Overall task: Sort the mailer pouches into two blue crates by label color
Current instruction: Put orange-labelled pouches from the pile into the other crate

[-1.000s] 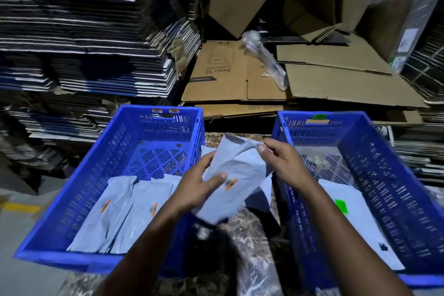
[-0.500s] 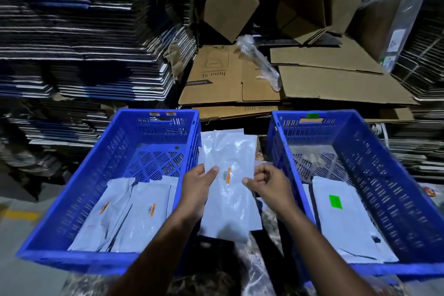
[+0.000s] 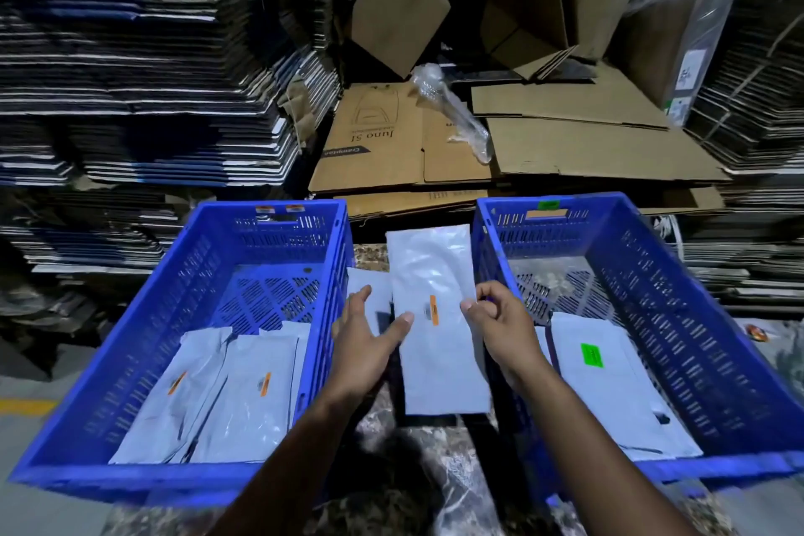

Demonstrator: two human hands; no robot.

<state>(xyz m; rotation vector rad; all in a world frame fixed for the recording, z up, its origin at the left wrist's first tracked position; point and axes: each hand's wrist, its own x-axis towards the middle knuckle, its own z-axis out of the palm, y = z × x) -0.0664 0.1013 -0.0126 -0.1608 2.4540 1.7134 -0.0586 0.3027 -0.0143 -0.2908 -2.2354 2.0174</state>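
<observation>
Pouch [image 3: 437, 318] at frame centre, between crates, orange label [image 3: 433, 309] up for reading. Pinched at right edge by right hand [image 3: 500, 326]; steadied by spread, uncurled left hand [image 3: 365, 344]. Probably bound for left crate [image 3: 130, 353].

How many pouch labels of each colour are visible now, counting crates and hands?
Orange labels: 3, two in the left crate at and, one on the held pouch at
Green labels: 1, in the right crate at
Total: 4
</observation>
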